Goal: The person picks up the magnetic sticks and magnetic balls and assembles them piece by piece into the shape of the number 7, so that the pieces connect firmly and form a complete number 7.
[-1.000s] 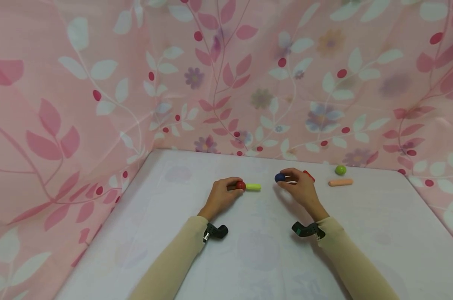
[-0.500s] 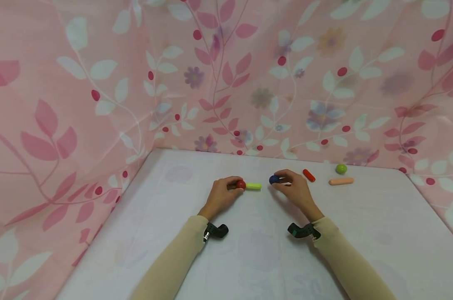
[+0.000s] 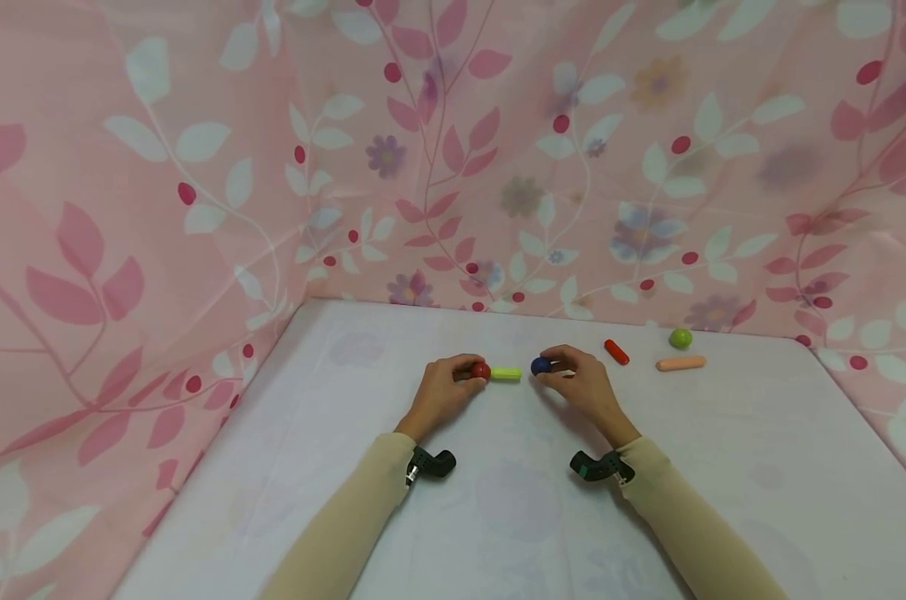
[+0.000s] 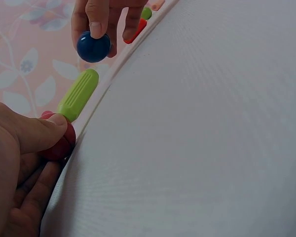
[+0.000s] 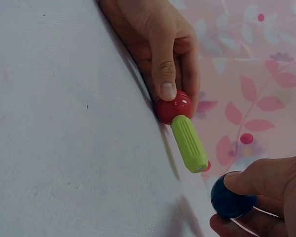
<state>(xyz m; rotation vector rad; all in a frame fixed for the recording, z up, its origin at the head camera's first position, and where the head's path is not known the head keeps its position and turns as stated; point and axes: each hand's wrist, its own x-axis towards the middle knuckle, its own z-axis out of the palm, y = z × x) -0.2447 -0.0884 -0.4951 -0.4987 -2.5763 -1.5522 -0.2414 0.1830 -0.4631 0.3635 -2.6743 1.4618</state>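
Note:
My left hand point(image 3: 441, 392) pinches a glossy red ball point(image 5: 173, 107) between thumb and fingers, low over the white table. A yellow-green ridged rod point(image 5: 189, 143) juts from that ball toward the right, touching it end-on; its free end shows a small greyish spot in the right wrist view. Facing that end, a dark blue ball point(image 3: 541, 366) is pinched by the thumb and fingers of my right hand point(image 3: 583, 387). A small gap separates the blue ball point(image 4: 93, 47) from the rod in the left wrist view. Part of the red ball is hidden by the left thumb.
On the white table point(image 3: 513, 517), a short red rod point(image 3: 616, 352) lies just right of my right hand. Farther right are an orange rod point(image 3: 681, 363) and a green ball point(image 3: 681, 338). Pink floral cloth point(image 3: 453, 167) hangs behind the table and along its sides.
My right hand has moved left with the blue ball, closing toward the rod's free end and uncovering the short red rod. The left hand, red ball and yellow-green rod have stayed nearly still.

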